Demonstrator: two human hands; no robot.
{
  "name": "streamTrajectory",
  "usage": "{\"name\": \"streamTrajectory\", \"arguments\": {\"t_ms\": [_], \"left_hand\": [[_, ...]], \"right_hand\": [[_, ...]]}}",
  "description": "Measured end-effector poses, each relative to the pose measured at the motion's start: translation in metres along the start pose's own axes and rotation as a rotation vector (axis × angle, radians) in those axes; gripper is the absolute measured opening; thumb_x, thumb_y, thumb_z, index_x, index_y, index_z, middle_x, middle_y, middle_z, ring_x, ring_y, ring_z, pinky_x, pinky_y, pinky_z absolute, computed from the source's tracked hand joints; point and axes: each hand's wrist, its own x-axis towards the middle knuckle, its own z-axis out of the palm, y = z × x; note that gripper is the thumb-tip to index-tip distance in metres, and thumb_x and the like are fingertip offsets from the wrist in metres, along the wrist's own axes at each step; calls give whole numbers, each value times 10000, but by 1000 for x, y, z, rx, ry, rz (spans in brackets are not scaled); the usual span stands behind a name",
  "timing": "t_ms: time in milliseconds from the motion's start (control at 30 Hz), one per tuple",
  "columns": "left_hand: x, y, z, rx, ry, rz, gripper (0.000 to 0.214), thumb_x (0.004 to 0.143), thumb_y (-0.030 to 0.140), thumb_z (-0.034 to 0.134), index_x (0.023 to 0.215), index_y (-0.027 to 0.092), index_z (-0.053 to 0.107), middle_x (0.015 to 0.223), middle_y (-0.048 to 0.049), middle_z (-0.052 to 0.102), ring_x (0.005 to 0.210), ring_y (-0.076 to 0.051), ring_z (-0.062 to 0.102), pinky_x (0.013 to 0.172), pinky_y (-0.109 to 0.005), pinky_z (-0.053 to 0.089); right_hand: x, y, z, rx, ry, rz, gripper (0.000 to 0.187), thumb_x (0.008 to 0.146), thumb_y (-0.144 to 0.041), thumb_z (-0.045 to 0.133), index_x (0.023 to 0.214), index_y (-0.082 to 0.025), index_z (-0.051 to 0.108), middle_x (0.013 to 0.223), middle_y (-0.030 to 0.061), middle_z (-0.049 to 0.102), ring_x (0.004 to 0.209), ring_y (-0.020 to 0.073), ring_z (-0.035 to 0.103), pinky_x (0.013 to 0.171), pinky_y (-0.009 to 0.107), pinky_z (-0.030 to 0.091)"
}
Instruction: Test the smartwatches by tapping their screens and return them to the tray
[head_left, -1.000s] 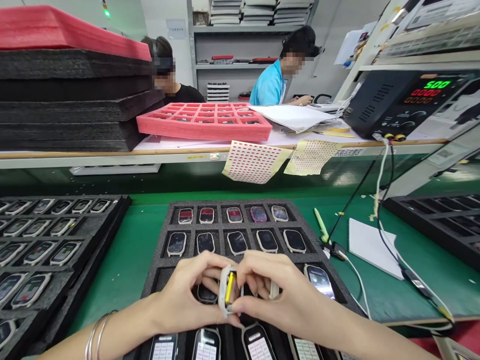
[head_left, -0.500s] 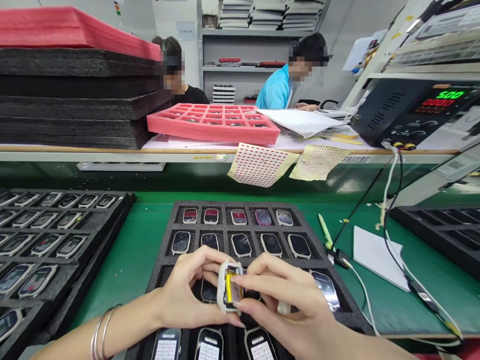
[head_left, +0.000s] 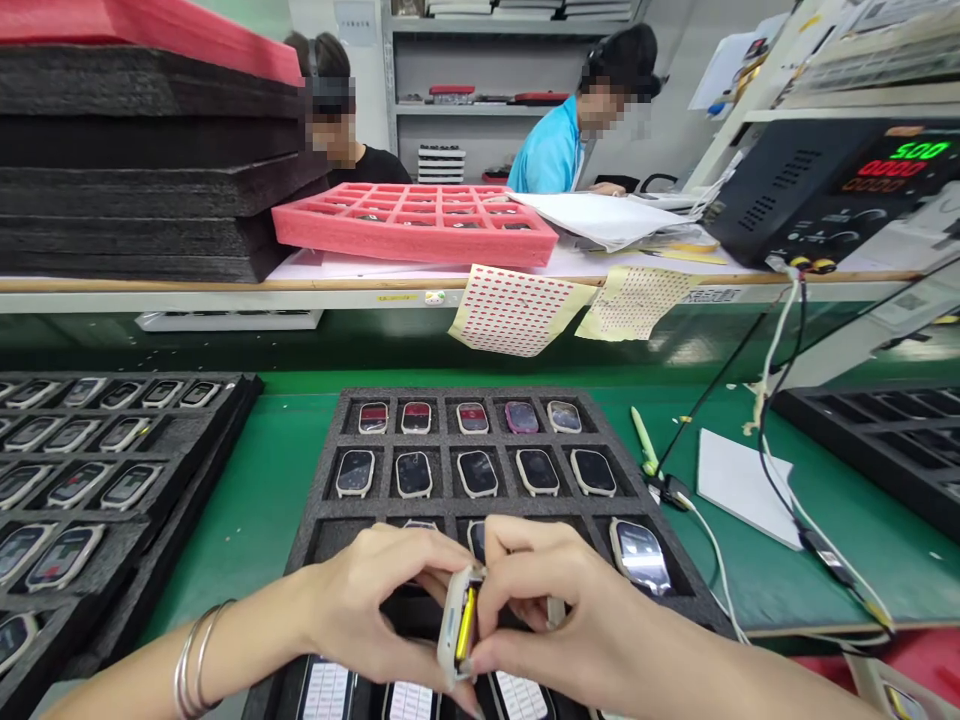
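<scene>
Two-handed pinch on the open case [head_left: 450, 628]: best steady it with your left hand [head_left: 367, 590], press the yellow cell [head_left: 466, 622] lightly with your right hand [head_left: 570, 620], low over the tray [head_left: 313, 510].

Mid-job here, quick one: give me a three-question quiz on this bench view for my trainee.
1. True or false: the left hand and the right hand both grip the white watch case.
2. Which colour part shows inside that case? A) yellow B) blue C) red
3. Fill in: the far row of the black foam tray holds ___ watches.
Key: 1 true; 2 A; 3 five.
</scene>
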Motion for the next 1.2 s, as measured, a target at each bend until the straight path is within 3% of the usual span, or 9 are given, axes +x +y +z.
{"name": "streamTrajectory", "arguments": {"t_ms": [67,167,233,333,433,600,833,1033,1200], "left_hand": [[0,0,1,-60,0,-61,668,519,261,887,1104,167,580,800,-84,722,661,-220,692,652,-280,599],[1,2,1,-216,53,-150,674,530,271,884,1130,165,596,814,-75,714,663,-207,682,647,-264,591],[2,4,0,-281,69,-186,622,624,277,835,1189,192,590,891,-83,692,753,-221,674,684,-284,586],[3,6,0,-418,22,-318,488,852,287,615,1324,290,489,1105,-94,597,873,-220,636,733,-337,584],[5,7,1,-560,-18,-429,431,941,260,462,1363,339,425,1162,-72,568,951,-206,608,808,-359,557],[9,6,0,-608,43,-513,388,933,252,503,1315,314,484,1129,-40,622,947,-161,601,888,-305,487],[14,-1,2,-524,124,-620,300,970,299,399,1131,151,604,842,-54,665,741,-156,615,714,-271,512],[13,-2,1,-568,114,-600,304,963,309,411,1145,132,578,828,-61,633,700,-156,613,688,-290,519],[14,-1,0,-568,94,-610,306,960,318,419,1139,129,580,793,-55,636,675,-152,626,660,-277,525]], "right_hand": [[0,-2,-4,15,-89,19,61,791,-208,729,765,-170,688,697,-19,504,613,95,490,533,190,392],[1,-2,-8,80,-106,-10,93,830,-233,689,805,-149,656,714,-14,523,604,90,479,532,190,382],[3,0,-8,114,-45,-16,125,864,-244,644,790,-144,643,701,-12,516,597,91,465,531,196,370],[6,6,-3,153,106,55,259,896,-263,589,666,-144,576,626,-21,509,536,84,423,486,202,326],[10,12,3,182,230,141,336,853,-297,632,577,-151,508,561,-32,495,470,71,369,435,205,277],[14,17,8,148,307,263,363,780,-274,682,535,-171,434,532,-48,459,473,78,393,434,198,283],[16,25,15,-34,343,201,382,773,-239,677,535,-178,385,564,-51,421,506,84,406,473,205,308],[16,24,15,219,286,238,400,854,-332,609,633,-209,299,536,-77,382,468,77,408,428,188,278],[16,23,14,259,268,241,222,868,-325,599,887,-204,414,560,-93,435,445,75,412,411,180,272]]}}
